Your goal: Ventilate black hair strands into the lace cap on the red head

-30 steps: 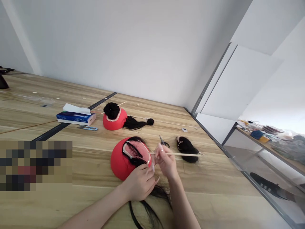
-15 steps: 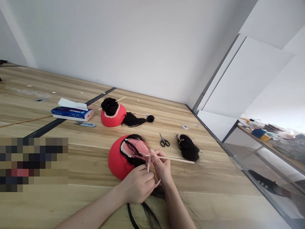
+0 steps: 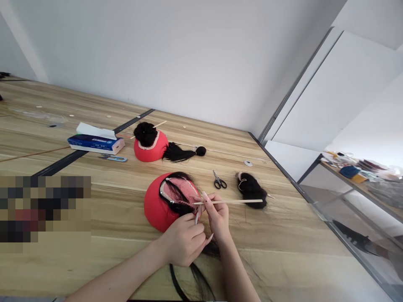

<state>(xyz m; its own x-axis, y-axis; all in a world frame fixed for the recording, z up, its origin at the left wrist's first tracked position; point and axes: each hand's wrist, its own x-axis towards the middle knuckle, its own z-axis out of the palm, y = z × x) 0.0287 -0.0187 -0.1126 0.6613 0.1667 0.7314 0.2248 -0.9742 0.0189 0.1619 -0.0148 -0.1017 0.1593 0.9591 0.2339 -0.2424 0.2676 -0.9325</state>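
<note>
A red dome-shaped wig block (image 3: pixel 156 208) rests on the table with a pinned lace base (image 3: pixel 185 188) and black hair on its upper face. My right hand (image 3: pixel 218 214) pinches a ventilating needle (image 3: pixel 242 201) with a pale wooden handle, its tip at the lace edge. Beside it, my left hand (image 3: pixel 185 239) is closed on a strand of black hair (image 3: pixel 198 277), which hangs out below the hand towards the front. The needle's fine point is too small to make out.
Behind stands another red block (image 3: pixel 151 151) with a hair bun and stick. Scissors (image 3: pixel 219 180) and a black hair bundle (image 3: pixel 253 193) lie to the right. A tissue box (image 3: pixel 96 143) and blue cutter (image 3: pixel 116 158) are at the left. A shelf (image 3: pixel 362 180) holds clutter.
The ventilating needle has swung to nearly level, its handle end rising. My left hand keeps its grip on the hair. The whole view has shifted slightly.
</note>
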